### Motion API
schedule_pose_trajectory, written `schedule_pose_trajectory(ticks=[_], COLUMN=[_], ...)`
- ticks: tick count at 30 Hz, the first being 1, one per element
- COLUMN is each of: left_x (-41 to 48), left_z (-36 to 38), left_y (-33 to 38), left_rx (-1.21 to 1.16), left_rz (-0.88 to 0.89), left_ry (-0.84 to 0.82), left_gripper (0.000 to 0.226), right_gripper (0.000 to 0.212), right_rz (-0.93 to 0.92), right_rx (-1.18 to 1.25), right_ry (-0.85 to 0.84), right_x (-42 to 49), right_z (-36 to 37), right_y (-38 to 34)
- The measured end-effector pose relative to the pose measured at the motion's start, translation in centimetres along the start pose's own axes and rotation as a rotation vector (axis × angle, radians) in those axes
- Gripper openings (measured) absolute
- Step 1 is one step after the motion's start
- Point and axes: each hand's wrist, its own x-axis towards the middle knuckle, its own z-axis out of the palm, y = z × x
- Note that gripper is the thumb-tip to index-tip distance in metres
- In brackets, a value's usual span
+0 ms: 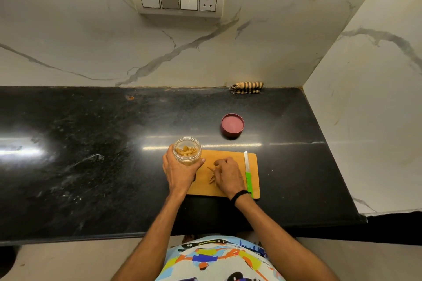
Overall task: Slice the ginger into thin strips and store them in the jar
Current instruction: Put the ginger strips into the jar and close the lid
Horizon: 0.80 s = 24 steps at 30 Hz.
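Note:
A clear jar (187,150) with ginger strips inside stands open at the left end of the wooden cutting board (253,166). My left hand (179,172) grips the jar from the near side, thumb along its right. My right hand (228,175) lies over the middle of the board, fingers curled round a bunch of ginger strips (212,174) that stick out to the left. A knife (247,172) with a green handle lies along the board's right side, blade pointing away from me.
The jar's dark red lid (232,126) lies upside down on the black counter (91,143) behind the board. A striped folded cloth (247,87) sits against the marble back wall. A marble side wall bounds the counter on the right.

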Motion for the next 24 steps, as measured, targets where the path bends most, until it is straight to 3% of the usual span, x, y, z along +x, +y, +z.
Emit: schedule_pose_trajectory(ticks=[4, 7, 14, 19, 24], left_x=[0.0, 0.0, -0.1, -0.2, -0.2], left_z=[0.1, 0.3, 0.7, 0.6, 0.5], left_y=[0.0, 0.1, 0.3, 0.4, 0.3], left_rx=[0.003, 0.009, 0.005, 0.006, 0.008], left_rz=[0.004, 0.001, 0.001, 0.0, 0.005], left_ry=[-0.01, -0.017, -0.035, -0.024, -0.025], left_gripper=[0.11, 0.111, 0.115, 0.114, 0.115], right_gripper=[0.063, 0.078, 0.037, 0.047, 0.027], right_rz=[0.278, 0.295, 0.144, 0.088, -0.036], right_rx=[-0.015, -0.053, -0.016, -0.14, -0.263], right_ry=[-0.118, -0.217, -0.175, -0.178, -0.181], right_x=[0.0, -0.3, -0.4, -0.5, -1.2], right_z=[-1.5, -1.1, 0.2, 0.6, 1.6], right_y=[0.3, -0.3, -1.1, -2.4, -2.4])
